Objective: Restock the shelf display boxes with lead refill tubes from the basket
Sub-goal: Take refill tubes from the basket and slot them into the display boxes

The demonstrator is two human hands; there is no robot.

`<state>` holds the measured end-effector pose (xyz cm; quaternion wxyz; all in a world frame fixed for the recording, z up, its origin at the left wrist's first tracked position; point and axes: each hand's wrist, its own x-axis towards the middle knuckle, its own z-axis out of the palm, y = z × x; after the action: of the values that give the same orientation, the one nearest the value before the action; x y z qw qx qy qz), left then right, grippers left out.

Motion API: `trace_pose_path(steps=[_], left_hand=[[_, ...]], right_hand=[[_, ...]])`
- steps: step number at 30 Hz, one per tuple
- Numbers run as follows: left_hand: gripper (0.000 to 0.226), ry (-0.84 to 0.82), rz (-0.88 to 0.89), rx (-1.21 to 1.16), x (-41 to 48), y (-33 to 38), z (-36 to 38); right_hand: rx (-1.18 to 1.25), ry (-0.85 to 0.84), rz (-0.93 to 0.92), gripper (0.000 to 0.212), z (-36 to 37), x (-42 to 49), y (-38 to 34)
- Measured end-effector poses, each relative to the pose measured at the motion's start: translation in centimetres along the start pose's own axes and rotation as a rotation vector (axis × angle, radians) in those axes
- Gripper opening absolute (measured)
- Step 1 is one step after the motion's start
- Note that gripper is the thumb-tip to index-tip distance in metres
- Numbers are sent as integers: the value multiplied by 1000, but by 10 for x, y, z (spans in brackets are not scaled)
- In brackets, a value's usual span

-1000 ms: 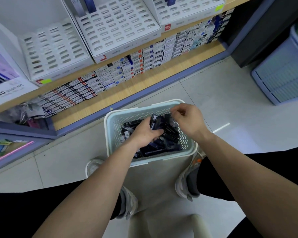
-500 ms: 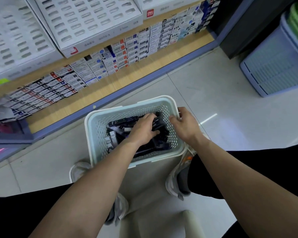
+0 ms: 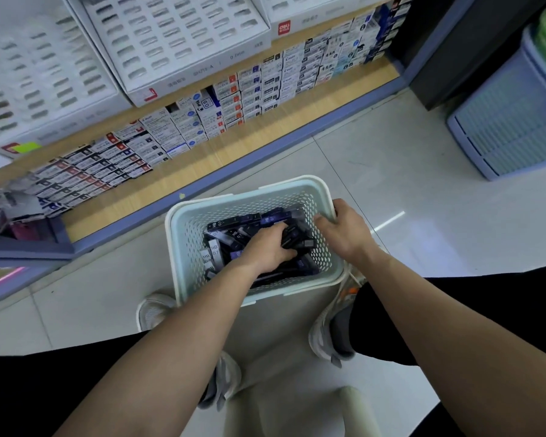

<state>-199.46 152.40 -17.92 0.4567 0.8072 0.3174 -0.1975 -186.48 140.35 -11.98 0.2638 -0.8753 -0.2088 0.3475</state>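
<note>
A pale perforated basket point(image 3: 183, 241) stands on the floor between my feet, holding several dark lead refill tubes point(image 3: 230, 230) marked HB 0.7. My left hand point(image 3: 267, 250) is down inside the basket, fingers curled around a bunch of dark tubes. My right hand point(image 3: 344, 230) grips the basket's right rim, thumb inside and fingers over the edge. White slotted display boxes point(image 3: 177, 42) stand tilted on the upper shelf, most slots looking empty.
A wooden lower shelf point(image 3: 177, 187) carries rows of small refill cartons point(image 3: 221, 111). A blue-grey crate point(image 3: 511, 127) sits at the right on the tiled floor. My shoes point(image 3: 334, 329) flank the basket; a pale stool edge point(image 3: 350, 405) shows below.
My right hand dropped from above the tubes to the basket's right rim and took hold of it. My left hand pushed deeper into the tubes. The view tilted down and left.
</note>
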Motion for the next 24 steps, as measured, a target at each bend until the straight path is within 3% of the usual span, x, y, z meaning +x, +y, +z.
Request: trace_pose_path(steps=[4, 8, 13, 16, 21, 24], left_hand=[[56, 29, -55, -210, -25, 11, -26], [36, 78, -65, -438, -64, 37, -61], [27, 160, 37, -493, -127, 77, -104], [21, 200, 125, -513, -161, 89, -128], [31, 302, 143, -654, -196, 93, -165], [23, 380, 173, -679, -203, 97, -175]], right_hand=[[-37, 101, -26, 40, -9, -5, -9], [-59, 250, -187, 43, -26, -24, -42], [171, -121, -344, 9, -47, -66, -113], [166, -200, -454, 8, -65, -86, -149], [482, -347, -388, 5, -104, -114, -178], [603, -445, -309, 3, -110, -127, -179]])
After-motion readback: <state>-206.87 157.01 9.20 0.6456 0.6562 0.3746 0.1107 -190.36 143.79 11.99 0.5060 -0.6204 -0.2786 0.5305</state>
